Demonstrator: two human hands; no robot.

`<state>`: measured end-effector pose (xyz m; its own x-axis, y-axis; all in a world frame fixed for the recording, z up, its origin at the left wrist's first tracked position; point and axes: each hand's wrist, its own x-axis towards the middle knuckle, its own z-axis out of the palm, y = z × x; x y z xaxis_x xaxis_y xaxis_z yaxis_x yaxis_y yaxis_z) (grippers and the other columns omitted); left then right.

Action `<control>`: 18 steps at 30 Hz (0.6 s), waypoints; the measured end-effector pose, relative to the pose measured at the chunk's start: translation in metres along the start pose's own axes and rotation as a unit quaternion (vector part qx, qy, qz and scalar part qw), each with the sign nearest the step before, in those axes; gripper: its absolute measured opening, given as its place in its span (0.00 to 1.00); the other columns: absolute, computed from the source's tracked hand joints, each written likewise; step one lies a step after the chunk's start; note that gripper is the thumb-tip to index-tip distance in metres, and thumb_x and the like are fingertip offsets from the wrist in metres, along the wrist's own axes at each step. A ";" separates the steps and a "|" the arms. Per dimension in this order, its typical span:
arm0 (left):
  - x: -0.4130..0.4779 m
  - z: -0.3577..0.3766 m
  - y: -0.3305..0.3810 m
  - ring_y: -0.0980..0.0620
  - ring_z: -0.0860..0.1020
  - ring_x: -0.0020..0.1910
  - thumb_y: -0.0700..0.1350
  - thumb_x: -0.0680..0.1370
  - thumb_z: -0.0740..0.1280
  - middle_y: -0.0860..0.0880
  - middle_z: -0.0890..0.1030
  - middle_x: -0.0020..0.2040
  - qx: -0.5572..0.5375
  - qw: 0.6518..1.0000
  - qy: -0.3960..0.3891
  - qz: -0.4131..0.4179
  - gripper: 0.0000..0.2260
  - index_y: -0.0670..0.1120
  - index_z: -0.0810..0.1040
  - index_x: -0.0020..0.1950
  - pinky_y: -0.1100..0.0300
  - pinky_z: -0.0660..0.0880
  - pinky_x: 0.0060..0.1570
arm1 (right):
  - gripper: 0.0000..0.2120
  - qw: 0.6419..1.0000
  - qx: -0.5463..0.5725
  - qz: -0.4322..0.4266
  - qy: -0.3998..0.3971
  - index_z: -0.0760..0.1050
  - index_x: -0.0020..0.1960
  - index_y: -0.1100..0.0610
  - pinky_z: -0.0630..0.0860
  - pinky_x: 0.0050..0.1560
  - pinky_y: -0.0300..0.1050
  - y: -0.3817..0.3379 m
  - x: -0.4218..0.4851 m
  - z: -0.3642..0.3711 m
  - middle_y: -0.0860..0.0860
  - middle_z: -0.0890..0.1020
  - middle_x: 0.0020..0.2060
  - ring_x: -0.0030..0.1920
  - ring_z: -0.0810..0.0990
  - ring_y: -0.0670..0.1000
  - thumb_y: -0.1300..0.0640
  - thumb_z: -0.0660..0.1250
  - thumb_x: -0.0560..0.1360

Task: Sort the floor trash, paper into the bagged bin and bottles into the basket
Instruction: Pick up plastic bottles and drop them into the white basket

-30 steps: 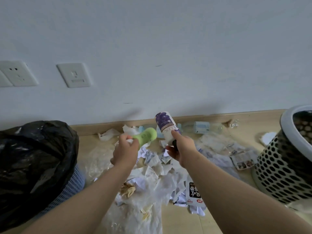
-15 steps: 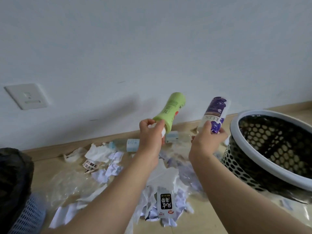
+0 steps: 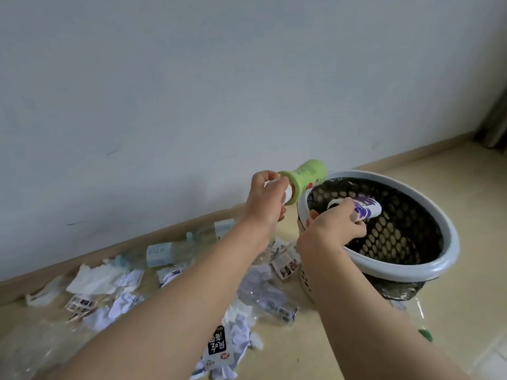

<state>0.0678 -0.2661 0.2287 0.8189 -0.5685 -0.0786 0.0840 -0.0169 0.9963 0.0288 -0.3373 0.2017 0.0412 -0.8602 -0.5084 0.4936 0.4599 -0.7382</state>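
**Q:** What is shown at the basket (image 3: 444, 242)?

**A:** Two bottles are being held at the white perforated basket. The purple-and-white bottle (image 3: 366, 208) is gripped by the right hand (image 3: 333, 229), with the fingers curled round its body. It is already inside the rim and low over the dark mesh, held there, it is judged, so that it can be dropped without bouncing out.

**Q:** And the other?

**A:** The green bottle (image 3: 304, 178) is pinched at its white cap end by the left hand (image 3: 264, 198), with the fingers closed round the cap. Its base is pointed at the basket's wall-side rim, and it is judged to be lined up for the next drop.

**Q:** What remains to be sorted?

**A:** Torn paper (image 3: 123, 283) and clear plastic bottles (image 3: 164, 252) are seen scattered on the floor along the wall. The bagged bin is not seen in this view.
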 end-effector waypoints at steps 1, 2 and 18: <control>0.001 0.003 0.001 0.55 0.69 0.30 0.47 0.79 0.59 0.49 0.71 0.38 0.009 1.000 -0.010 0.004 0.05 0.55 0.67 0.43 0.63 0.70 0.32 | 0.24 1.000 0.008 0.002 -0.004 0.58 0.70 0.49 0.78 0.56 0.51 0.000 0.001 -0.001 0.51 0.72 0.61 0.56 0.78 0.55 0.49 0.60 0.76; 0.001 0.007 0.001 0.55 0.70 0.32 0.48 0.79 0.59 0.49 0.72 0.38 0.018 1.000 -0.022 0.005 0.05 0.56 0.68 0.44 0.62 0.72 0.35 | 0.24 1.000 0.016 0.003 -0.008 0.59 0.70 0.49 0.78 0.56 0.51 -0.001 0.002 -0.001 0.50 0.72 0.61 0.56 0.79 0.55 0.48 0.60 0.76; 0.005 -0.023 -0.015 0.54 0.78 0.39 0.44 0.79 0.60 0.51 0.78 0.40 0.021 0.999 0.009 -0.027 0.06 0.51 0.75 0.45 0.62 0.73 0.39 | 0.06 0.990 -0.110 -0.039 -0.082 0.67 0.41 0.49 0.73 0.44 0.44 0.032 -0.024 0.002 0.48 0.75 0.42 0.44 0.75 0.51 0.54 0.57 0.77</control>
<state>0.0838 -0.2496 0.2129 0.8239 -0.5507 -0.1335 0.1055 -0.0824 0.9910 0.0454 -0.3025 0.1905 0.1600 -0.9112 -0.3797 0.3004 0.4114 -0.8605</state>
